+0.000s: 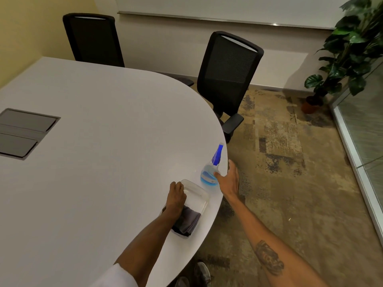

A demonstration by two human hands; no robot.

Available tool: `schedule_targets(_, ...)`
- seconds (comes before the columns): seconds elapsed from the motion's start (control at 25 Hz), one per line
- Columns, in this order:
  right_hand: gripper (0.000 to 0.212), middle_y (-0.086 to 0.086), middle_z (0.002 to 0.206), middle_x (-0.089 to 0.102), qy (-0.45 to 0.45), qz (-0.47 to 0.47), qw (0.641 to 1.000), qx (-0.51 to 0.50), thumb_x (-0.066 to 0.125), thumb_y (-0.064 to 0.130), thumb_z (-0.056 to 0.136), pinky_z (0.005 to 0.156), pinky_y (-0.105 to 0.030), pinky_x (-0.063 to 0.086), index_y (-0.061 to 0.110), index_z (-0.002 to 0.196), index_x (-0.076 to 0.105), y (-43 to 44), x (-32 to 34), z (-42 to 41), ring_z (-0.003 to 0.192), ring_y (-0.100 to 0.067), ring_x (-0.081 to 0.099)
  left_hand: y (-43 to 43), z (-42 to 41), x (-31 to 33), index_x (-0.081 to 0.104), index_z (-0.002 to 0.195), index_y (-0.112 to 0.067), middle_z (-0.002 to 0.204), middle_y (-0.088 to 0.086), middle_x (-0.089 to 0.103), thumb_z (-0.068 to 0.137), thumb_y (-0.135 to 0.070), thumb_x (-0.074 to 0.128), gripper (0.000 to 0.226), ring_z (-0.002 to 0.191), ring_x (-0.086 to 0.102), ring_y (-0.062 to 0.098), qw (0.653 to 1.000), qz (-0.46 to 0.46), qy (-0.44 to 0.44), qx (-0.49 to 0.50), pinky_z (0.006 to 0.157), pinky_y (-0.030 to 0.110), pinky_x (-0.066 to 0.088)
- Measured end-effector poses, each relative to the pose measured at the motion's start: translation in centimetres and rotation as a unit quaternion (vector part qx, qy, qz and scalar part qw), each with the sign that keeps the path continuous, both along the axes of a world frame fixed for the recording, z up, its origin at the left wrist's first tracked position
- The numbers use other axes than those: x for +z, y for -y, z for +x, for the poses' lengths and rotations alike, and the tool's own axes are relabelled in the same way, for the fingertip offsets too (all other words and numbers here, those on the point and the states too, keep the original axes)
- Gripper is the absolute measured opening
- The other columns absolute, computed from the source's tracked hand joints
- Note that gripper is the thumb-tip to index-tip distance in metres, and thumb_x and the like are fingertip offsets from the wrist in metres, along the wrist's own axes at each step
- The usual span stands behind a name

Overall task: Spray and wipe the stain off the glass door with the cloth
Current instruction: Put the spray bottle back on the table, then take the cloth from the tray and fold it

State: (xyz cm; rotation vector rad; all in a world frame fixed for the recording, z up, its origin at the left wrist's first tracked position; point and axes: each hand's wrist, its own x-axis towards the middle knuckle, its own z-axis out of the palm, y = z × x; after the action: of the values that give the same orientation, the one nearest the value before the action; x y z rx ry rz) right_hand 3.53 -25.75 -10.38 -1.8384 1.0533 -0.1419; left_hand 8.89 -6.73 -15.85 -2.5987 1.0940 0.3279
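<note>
A clear spray bottle with blue liquid and a blue trigger head stands near the rounded edge of the white table. My right hand is open beside it, thumb touching the bottle's right side, fingers not closed around it. A clear plastic tray lies just left of the bottle with a folded dark grey cloth in its near end. My left hand rests in the tray over the cloth's far end, fingers curled down; whether it grips the cloth is unclear. The glass door runs along the right.
Two black mesh office chairs stand at the table's far side. A potted plant sits in the right corner by the glass. A grey cable hatch is set in the table at left. Patterned carpet lies between table and glass.
</note>
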Motion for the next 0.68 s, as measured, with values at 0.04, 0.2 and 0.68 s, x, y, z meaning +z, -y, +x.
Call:
schedule_targets(0.04,0.070,-0.010,0.159,0.038,-0.005,-0.004,1.000,-0.018,0.069,0.024,0.096,0.116,-0.040,0.039,0.012,0.154,0.034,-0.1,-0.2,-0.8,0.144,-0.029,0.043,0.2,0.0,0.3,0.049,0.146,0.002,0.148,0.014,0.047,0.104,-0.014,0.056,0.045,0.140,0.040,0.028,1.000,-0.003,-0.010,0.010,0.125,0.036,0.025)
schedule_targets(0.2,0.032,-0.016,0.132,0.057,-0.007,-0.025,0.994,-0.105,0.065,0.014,0.097,0.097,-0.034,0.052,0.004,0.126,0.056,-1.6,-0.7,-2.8,0.117,-0.029,0.059,0.0,-0.2,1.4,0.056,0.136,-0.004,0.133,0.011,0.061,0.108,-0.016,0.049,0.031,0.128,0.051,0.025,0.998,0.010,-0.058,0.035,0.114,0.035,0.032)
schedule_targets(0.68,0.055,-0.006,0.157,0.041,-0.105,0.060,0.960,0.253,0.058,0.007,0.100,0.120,-0.041,0.039,0.016,0.150,0.038,-8.7,0.3,-4.9,0.144,-0.027,0.043,-4.4,1.0,8.6,0.068,0.126,-0.009,0.121,0.014,0.070,0.090,-0.030,0.068,0.041,0.106,0.064,0.027,0.916,-0.184,-0.320,0.155,0.087,0.033,0.051)
